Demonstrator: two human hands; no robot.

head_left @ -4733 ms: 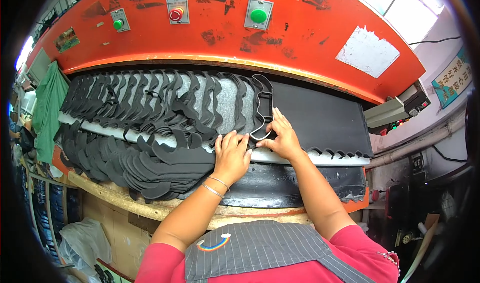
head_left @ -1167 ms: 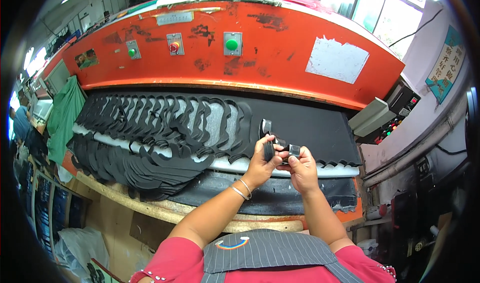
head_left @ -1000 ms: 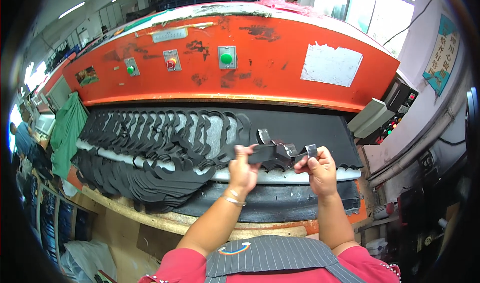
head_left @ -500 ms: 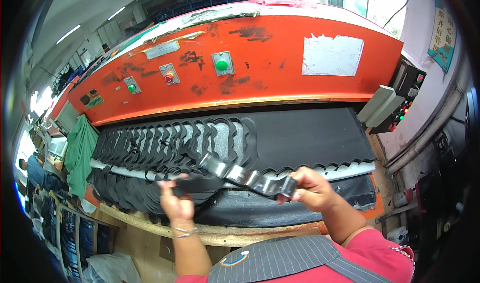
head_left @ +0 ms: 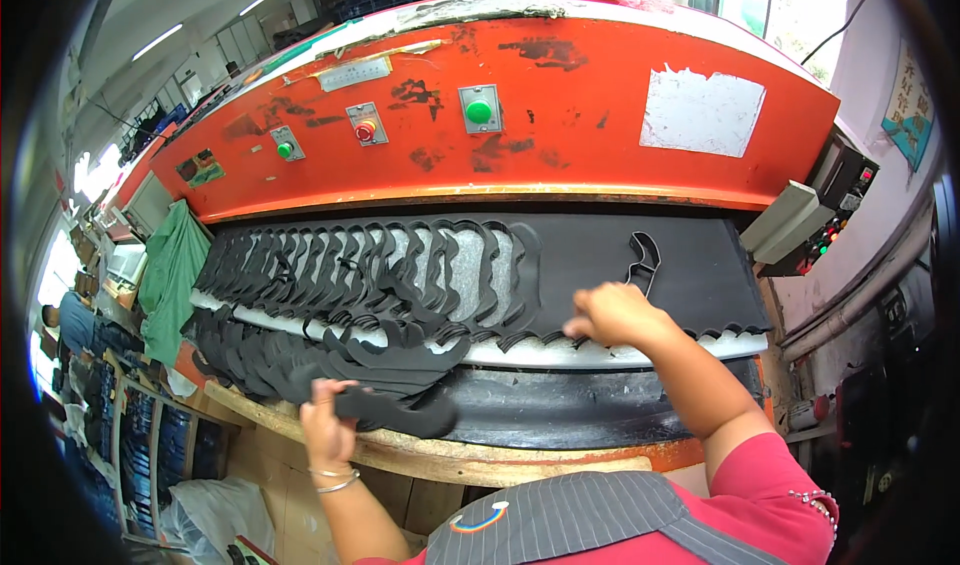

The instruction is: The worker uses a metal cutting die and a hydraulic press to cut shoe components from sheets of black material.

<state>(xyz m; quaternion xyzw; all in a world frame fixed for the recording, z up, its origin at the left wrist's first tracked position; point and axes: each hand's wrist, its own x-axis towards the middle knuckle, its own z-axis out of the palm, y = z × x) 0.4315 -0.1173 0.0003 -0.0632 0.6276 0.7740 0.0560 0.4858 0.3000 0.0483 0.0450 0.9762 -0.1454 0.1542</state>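
in the head view, your left grip [head_left: 328, 433] is clamped on a black piece [head_left: 400, 411], its fingers and thumb together at the piece's left end. the piece is somewhat blurred, and hangs above the front of the tabletop [head_left: 470, 468], just in front of the pile [head_left: 415, 358] of similar wavy black pieces.

your right grip [head_left: 618, 315] is over the front part of the black sheet [head_left: 580, 250], back of the hand up and fingers pointing left. you can't tell from here whether its fingers are apart or together, since the hand covers part of them. the die [head_left: 652, 249], a curved metal outline, stands on the sheet just beyond that hand; whether they touch can't be told.

left of the die, a row of wavy cut strips [head_left: 440, 275] lies over the pale pad [head_left: 540, 354]. behind it all runs the orange press [head_left: 570, 170], with two green buttons [head_left: 479, 112] and a red one [head_left: 365, 130].
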